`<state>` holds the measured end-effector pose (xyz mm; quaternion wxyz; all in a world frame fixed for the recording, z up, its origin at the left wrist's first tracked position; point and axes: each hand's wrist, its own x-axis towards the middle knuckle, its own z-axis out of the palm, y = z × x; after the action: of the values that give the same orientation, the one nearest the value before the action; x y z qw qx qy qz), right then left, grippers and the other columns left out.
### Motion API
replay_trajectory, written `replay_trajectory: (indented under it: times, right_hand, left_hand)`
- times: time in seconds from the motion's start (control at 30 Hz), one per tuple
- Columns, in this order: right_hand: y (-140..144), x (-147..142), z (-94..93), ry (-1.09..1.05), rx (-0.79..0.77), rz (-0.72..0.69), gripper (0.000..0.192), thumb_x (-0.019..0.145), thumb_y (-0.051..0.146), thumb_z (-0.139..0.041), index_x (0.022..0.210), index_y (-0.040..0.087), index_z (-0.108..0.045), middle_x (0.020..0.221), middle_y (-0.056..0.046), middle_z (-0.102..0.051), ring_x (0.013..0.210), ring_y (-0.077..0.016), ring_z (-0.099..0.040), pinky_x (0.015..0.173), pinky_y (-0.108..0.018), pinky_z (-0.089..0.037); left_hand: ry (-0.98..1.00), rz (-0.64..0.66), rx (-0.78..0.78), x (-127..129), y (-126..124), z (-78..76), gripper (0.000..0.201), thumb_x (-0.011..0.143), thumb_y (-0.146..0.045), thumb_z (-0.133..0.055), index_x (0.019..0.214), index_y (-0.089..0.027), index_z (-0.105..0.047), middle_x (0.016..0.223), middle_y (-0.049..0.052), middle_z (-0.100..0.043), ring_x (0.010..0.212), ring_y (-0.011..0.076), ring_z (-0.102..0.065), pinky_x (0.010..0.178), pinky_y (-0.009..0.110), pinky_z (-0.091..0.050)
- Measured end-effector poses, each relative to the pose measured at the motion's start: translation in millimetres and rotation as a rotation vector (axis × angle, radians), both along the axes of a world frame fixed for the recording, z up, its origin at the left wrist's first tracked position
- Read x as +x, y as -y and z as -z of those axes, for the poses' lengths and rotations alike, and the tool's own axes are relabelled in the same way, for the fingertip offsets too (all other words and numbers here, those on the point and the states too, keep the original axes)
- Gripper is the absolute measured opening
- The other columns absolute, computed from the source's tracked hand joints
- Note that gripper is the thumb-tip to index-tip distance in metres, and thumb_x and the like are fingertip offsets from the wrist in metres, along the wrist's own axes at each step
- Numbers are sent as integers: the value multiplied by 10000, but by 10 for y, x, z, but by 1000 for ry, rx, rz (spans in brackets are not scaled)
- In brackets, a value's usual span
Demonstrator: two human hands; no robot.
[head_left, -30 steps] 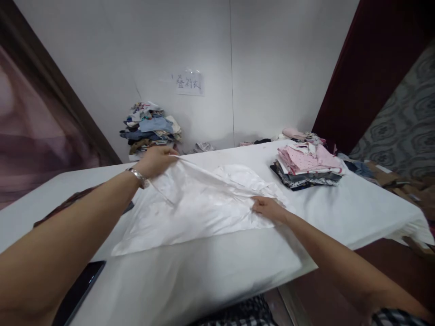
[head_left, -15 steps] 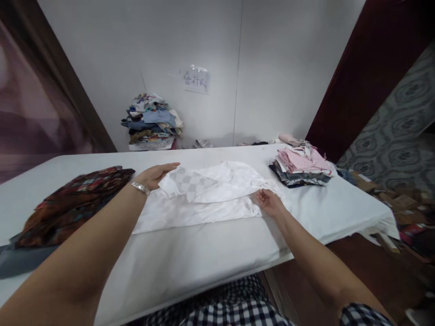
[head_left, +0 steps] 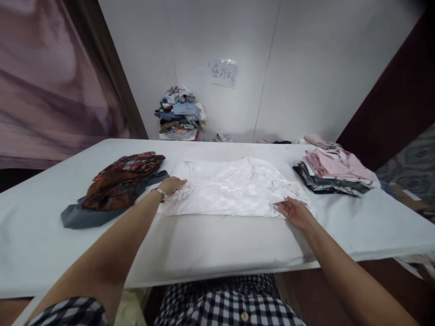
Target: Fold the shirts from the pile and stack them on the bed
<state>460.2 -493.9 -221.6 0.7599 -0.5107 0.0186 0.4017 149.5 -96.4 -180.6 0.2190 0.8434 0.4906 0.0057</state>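
A white shirt (head_left: 231, 188) with a faint checked pattern lies flattened on the white-covered table (head_left: 217, 246). At its left edge my left hand (head_left: 172, 184), with a bracelet at the wrist, rests palm down with fingers stretched over the cloth. My right hand (head_left: 296, 213) is at the shirt's lower right part, its fingertips closed on a bit of raised fabric. Creases gather near both hands, and the fingers partly hide the cloth under them.
Left of the shirt lies a pile of dark plaid and brown clothes (head_left: 117, 190) with grey cloth below. A folded stack with pink clothes (head_left: 340, 165) stands on the right. Behind the table are a tall clothes stack (head_left: 181, 113) and a wall with a paper sign (head_left: 223, 73).
The shirt's lifted near layer has come down and now lies flat toward me. Both hands have moved nearer the table's front edge relative to the shirt. My view has turned left.
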Motion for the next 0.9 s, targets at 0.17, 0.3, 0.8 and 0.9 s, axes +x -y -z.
replay_trajectory:
  times: [0.17, 0.3, 0.8, 0.9]
  right_hand:
    - [-68, -2, 10, -10, -28, 21, 164, 877, 129, -566, 723, 179, -589, 651, -20, -685, 645, -145, -693, 697, -279, -618]
    - [-121, -36, -25, -43, -49, 22, 206, 878, 39, -516, 725, 167, -568, 621, -14, -660, 582, -117, -670, 682, -238, -619]
    - [261, -248, -126, 37, -229, -133, 92, 860, 120, -547, 826, 167, -617, 875, -93, -739, 825, -187, -719, 610, -237, -592]
    - [411, -291, -121, 253, -356, -181, 156, 819, 281, -637, 930, 172, -648, 944, -100, -735, 776, -213, -713, 555, -273, -568]
  left_hand:
    - [-77, 9, 30, -203, 143, 83, 684, 709, -527, -613, 1264, -132, -543, 1089, 124, -693, 914, 240, -663, 714, 268, -489]
    - [-137, 27, 107, -261, 271, 85, 330, 684, -324, -636, 966, -164, -700, 968, 101, -724, 909, 245, -660, 734, 273, -469]
    - [2, -61, 321, -77, 236, 58, 405, 844, -311, -482, 1184, -130, -606, 1230, 162, -620, 1107, 268, -594, 917, 354, -466]
    - [139, 151, 385, -231, 443, 128, 443, 883, -426, -422, 1180, -151, -603, 1243, 126, -613, 1143, 247, -568, 985, 354, -438]
